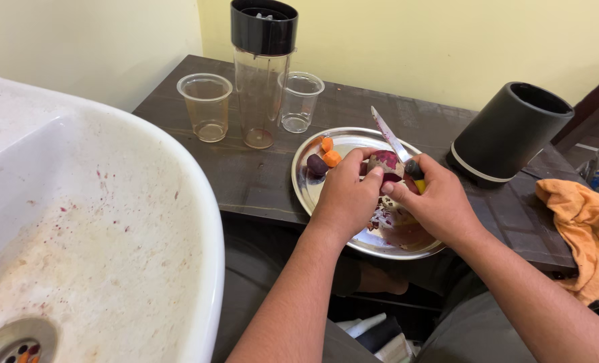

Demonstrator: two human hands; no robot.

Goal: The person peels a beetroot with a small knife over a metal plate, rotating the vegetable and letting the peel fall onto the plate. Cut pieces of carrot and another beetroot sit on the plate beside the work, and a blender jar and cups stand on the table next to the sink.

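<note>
While our left hand point(345, 195) fingers grip a beetroot point(384, 163) and our right hand point(437, 198) fingers clench a knife point(392, 140), carrot pieces point(329, 152) lie beyond them in the steel plate point(306, 185) on the dark tabletop point(259, 178).

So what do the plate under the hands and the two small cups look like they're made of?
The plate looks like polished metal, probably steel: silvery, with mirror-like glare on the rim. The left cup and right cup look like thin clear plastic: see-through walls, rolled lips, though glass can't be ruled out.
</note>
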